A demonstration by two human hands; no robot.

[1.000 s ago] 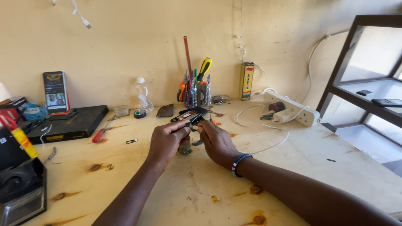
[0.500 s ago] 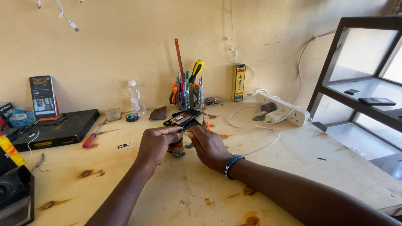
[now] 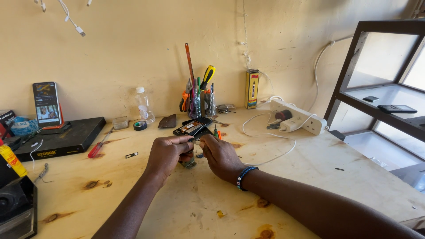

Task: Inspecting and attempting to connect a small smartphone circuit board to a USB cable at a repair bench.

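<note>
At centre frame, the left hand [image 3: 166, 152] and right hand [image 3: 220, 155] meet fingertip to fingertip above the pale, knot-marked wooden table [image 3: 310, 177]. Both pinch a small dark part [image 3: 195, 140]; its shape is too small to make out. A further small component [image 3: 189, 163] sits under the hands, mostly hidden by them. At 12 o'clock of the hands lies an opened phone [image 3: 190, 127], flat and glossy. At 9 o'clock lies a red-handled screwdriver [image 3: 96, 148]. Beyond, against the wall, stands a clear holder of tools [image 3: 197, 99]. At 2 o'clock a white power strip [image 3: 297, 116] rests with a looping white cable [image 3: 265, 146].
</note>
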